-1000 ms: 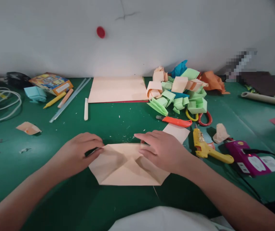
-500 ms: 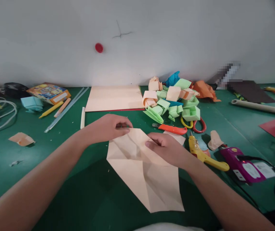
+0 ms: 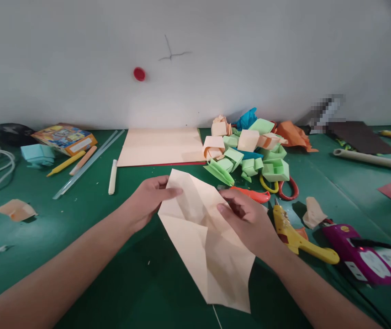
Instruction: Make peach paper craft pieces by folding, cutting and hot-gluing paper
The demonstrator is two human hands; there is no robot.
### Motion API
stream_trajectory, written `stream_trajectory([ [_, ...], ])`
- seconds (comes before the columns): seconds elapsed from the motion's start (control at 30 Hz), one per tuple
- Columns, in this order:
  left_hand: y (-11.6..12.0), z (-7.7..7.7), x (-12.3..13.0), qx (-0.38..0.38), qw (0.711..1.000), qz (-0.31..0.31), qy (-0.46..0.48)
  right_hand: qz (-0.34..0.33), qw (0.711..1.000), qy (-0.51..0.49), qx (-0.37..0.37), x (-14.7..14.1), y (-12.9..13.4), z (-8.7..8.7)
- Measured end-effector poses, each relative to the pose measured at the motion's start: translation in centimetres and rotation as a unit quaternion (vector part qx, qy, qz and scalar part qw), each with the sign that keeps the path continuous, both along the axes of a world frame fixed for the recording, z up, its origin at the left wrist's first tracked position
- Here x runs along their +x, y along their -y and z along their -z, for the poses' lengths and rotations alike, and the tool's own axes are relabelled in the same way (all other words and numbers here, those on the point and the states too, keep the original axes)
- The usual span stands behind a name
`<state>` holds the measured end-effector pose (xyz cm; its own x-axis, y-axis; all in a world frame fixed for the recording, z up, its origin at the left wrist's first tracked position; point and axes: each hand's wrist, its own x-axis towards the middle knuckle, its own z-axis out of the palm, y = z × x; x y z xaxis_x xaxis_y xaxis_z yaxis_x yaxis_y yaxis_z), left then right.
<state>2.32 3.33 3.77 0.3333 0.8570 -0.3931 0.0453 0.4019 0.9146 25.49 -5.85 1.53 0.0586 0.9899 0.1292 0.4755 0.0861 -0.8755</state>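
A creased sheet of peach paper (image 3: 190, 219) is held up between my two hands over the green table. My left hand (image 3: 152, 198) pinches its upper left edge, thumb on the near face and fingers behind. On the upper right edge, my right hand (image 3: 248, 219) grips the sheet with thumb in front. Fold lines cross the paper, and its lower end hangs toward me. Just beyond my right hand lies an orange-red box cutter (image 3: 255, 195), partly hidden. A yellow glue gun (image 3: 289, 233) rests to the right of that hand.
Flat peach sheets (image 3: 161, 146) lie by the wall. Beside them is a heap of folded paper pieces (image 3: 246, 151), with scissors (image 3: 288, 188) in front. A purple power adapter (image 3: 360, 256) with cables sits at right. Crayons (image 3: 67, 163), glue sticks (image 3: 89, 167) and a box (image 3: 66, 137) are at left.
The paper has been lifted and tilted, its upper left corner rising. My left hand has turned from above the top edge to gripping the left side. The view has shifted slightly.
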Motion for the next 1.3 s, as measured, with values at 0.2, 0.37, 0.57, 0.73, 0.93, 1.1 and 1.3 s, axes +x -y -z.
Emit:
stream_trajectory([
  [0.2,0.3,-0.4,0.5,0.069,0.992,0.020,-0.104,-0.056,0.998,0.016,0.026,-0.2,0.2,-0.7],
  [0.37,0.9,-1.0,0.7,0.201,0.949,0.084,-0.227,-0.095,0.995,0.036,-0.010,-0.5,0.3,-1.3],
  [0.57,2.2,-2.2,1.2,0.227,0.930,0.160,-0.241,-0.123,0.990,0.063,-0.034,-1.0,0.5,-1.4],
  [0.73,2.9,-2.9,1.6,0.203,0.925,0.211,-0.243,-0.104,0.991,0.075,-0.022,-0.8,0.8,-0.9],
  [0.93,3.2,-3.1,1.9,0.208,0.921,0.225,-0.241,-0.106,0.992,0.020,-0.061,-0.9,0.6,-1.2],
  [1.1,2.7,-1.8,1.6,0.193,0.910,0.208,-0.302,-0.106,0.991,0.011,-0.083,-1.1,0.5,-1.4],
  [1.3,2.1,-0.3,1.4,0.227,0.885,0.201,-0.353,-0.101,0.991,0.012,-0.083,-1.0,0.4,-1.0],
])
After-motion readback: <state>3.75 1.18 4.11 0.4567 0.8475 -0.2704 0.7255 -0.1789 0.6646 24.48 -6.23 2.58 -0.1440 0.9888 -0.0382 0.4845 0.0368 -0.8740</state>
